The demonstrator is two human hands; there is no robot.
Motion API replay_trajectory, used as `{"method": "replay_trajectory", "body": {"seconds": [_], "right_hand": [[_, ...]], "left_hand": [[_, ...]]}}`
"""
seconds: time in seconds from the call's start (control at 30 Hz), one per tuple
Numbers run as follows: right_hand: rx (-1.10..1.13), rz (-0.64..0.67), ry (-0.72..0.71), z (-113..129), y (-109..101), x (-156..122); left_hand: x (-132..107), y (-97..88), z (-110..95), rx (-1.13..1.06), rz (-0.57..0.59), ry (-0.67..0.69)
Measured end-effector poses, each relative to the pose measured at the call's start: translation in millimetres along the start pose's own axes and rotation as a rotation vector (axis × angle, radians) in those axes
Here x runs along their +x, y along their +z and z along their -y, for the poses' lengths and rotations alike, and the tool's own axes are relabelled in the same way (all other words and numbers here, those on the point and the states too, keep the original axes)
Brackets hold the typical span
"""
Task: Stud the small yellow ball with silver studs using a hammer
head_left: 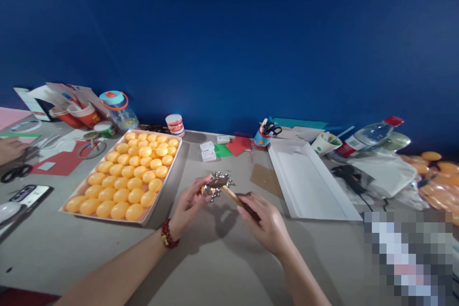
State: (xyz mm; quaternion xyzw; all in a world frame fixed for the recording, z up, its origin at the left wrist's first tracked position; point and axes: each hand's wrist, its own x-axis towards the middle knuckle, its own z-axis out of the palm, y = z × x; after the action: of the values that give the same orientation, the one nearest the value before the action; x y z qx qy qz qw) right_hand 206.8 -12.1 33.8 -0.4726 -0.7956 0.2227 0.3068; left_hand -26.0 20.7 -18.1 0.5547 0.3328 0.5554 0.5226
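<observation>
Near the middle of the table, my left hand [190, 203] pinches a small piece with shiny silver bead-like bits [216, 196] around it. A patch of orange shows on that piece beside my fingers; most of it is hidden. My right hand [265, 217] is closed round the wooden handle of a flat brush [232, 195]. Its brownish head lies over the silver bits and appears to touch them. To the left stands a shallow box [143, 220] filled with rows of orange balls [121, 195].
A long white tray [304, 181] lies to the right, near a black glue gun [351, 179] and a plastic bottle [369, 136]. Small white boxes [208, 153], red paper [238, 145] and a pen cup [262, 137] stand behind. Another person's hand [10, 148] is at far left.
</observation>
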Motion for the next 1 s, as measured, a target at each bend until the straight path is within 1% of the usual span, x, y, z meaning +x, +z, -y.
{"method": "replay_trajectory", "body": {"seconds": [0.1, 0.23, 0.3, 0.37, 0.47, 0.53, 0.6, 0.67, 0.73, 0.8, 0.9, 0.97, 1.0], "right_hand": [[0.004, -0.024, -0.001, 1, 0, 0], [-0.007, -0.012, -0.016, 5, -1, 0], [0.0, -0.032, -0.016, 6, -2, 0], [0.035, -0.062, -0.006, 6, -2, 0], [0.161, -0.079, 0.081, 5, 1, -1], [0.266, -0.076, 0.171, 5, 5, -1], [0.35, -0.061, 0.237, 6, 8, -1], [0.357, -0.043, 0.258, 7, 9, -1], [0.257, -0.076, 0.246, 6, 10, -1], [0.085, -0.173, 0.228, 0, 8, 0], [-0.138, -0.323, 0.245, -21, 3, 2], [-0.245, -0.356, 0.297, -37, -1, 3], [-0.299, -0.353, 0.332, -45, -3, 3]], "left_hand": [[0, -0.8, 1, 0.005, 0.005, -0.002], [-1, -0.3, 0, -0.016, 0.018, -0.028], [-1, 0.3, 1, -0.048, 0.014, -0.061], [-1, 0.8, 3, -0.124, 0.009, -0.119], [-2, 1.6, 4, -0.297, 0.012, -0.211], [-2, 2.4, 2, -0.377, 0.05, -0.26], [-3, 3.6, -2, -0.418, 0.105, -0.308], [-3, 5.2, -7, -0.435, 0.138, -0.337], [-4, 6.9, -11, -0.416, 0.141, -0.334], [-4, 7.8, -12, -0.396, 0.134, -0.297], [-3, 7.1, -9, -0.354, 0.119, -0.256], [-4, 5.7, -7, -0.334, 0.125, -0.245], [-5, 5.1, -6, -0.328, 0.133, -0.241]]}}
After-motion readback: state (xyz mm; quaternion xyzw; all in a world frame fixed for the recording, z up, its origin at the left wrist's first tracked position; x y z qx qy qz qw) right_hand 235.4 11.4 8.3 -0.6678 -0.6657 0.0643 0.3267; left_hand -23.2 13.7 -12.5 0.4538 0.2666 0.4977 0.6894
